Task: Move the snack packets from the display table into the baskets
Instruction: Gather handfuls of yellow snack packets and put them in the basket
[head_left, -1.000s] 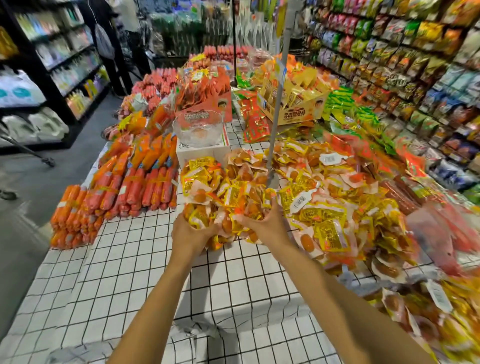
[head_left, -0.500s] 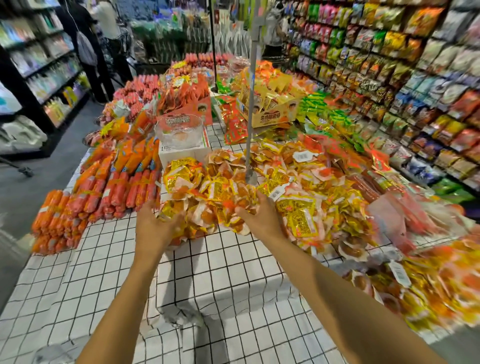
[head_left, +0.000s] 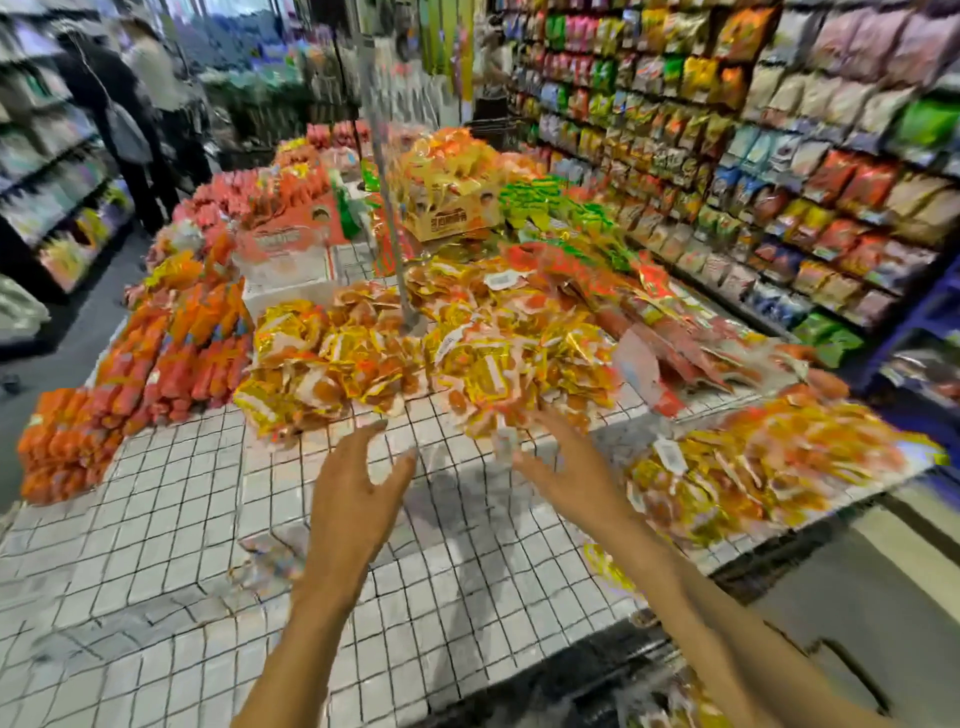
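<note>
Head view, heavily motion-blurred.

Surface and room: shop aisle. The display table (head_left: 171, 525) wears a white cloth with a black grid. A thin metal pole (head_left: 387, 208) stands upright mid-table and serves as the landmark here. Well to the right of the pole is a wall of shelves (head_left: 779, 156) packed with bagged snacks. Far left of the pole is a darker shelf unit (head_left: 52, 182), with grey floor between it and the table.

Counts:
- One pole.
- Two hands.
- Two cardboard boxes behind the pole: an orange box (head_left: 291, 234) to its left and a yellow box (head_left: 452, 218) to its right.
- Two people (head_left: 119, 119) stand far behind and left of the pole, with no detail readable.
- The packets are too many and too smeared to count.

Snack packets (head_left: 363, 364): small, glossy, yellow and orange with white edges. They are heaped around the foot of the pole and spread to its right. A second heap (head_left: 753, 467) lies at the table edge, right of and nearer than the pole. Orange sausage packs (head_left: 171, 353) are stacked left of the pole.

Hands: the left hand (head_left: 353, 499) and the right hand (head_left: 566, 467) hang over bare cloth on the near side of the pole, just short of the heap. The fingers of both are spread wide and hold nothing. Whether the right fingertips touch the nearest packets cannot be told.
</note>
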